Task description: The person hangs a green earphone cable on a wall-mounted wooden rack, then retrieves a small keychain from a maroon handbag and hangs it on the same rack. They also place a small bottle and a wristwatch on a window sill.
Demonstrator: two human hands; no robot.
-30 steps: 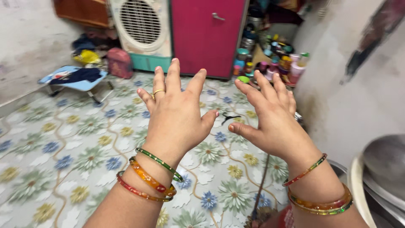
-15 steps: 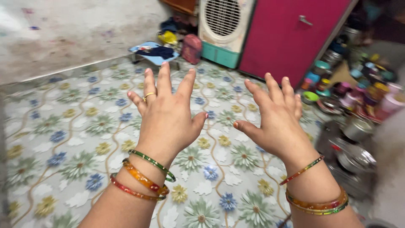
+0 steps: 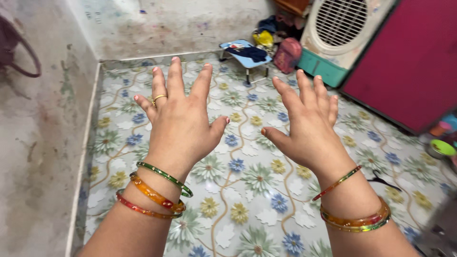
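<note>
From the head camera, both bare hands are held out in front of the person, backs up, over a glossy floor covering printed with green, blue and yellow flowers (image 3: 247, 190).

The left hand (image 3: 178, 126) has its fingers spread wide and straight, with nothing held and nothing touched; a thin gold ring (image 3: 159, 98) sits on one finger. On the wrist behind it lie three glass bangles (image 3: 154, 195): a green one nearest the hand, then an amber one, then a red one.

The right hand (image 3: 309, 131) is just beside the left, apart from it, thumb pointing toward the left thumb. Its fingers are also open and slightly fanned, empty. Behind it on that wrist sit a thin red-and-green bangle (image 3: 340, 182) and, further back, a thick amber and green bangle pair (image 3: 357, 221).

Beyond the fingertips, well apart, a small blue folding table (image 3: 245, 56) with dark cloth on it stands by the stained wall (image 3: 43, 157). Further right of the right hand are a white air cooler with a teal base (image 3: 333, 38) and a magenta cabinet door (image 3: 414, 62). A black hair clip (image 3: 381, 181) lies on the floor just right of the right wrist.
</note>
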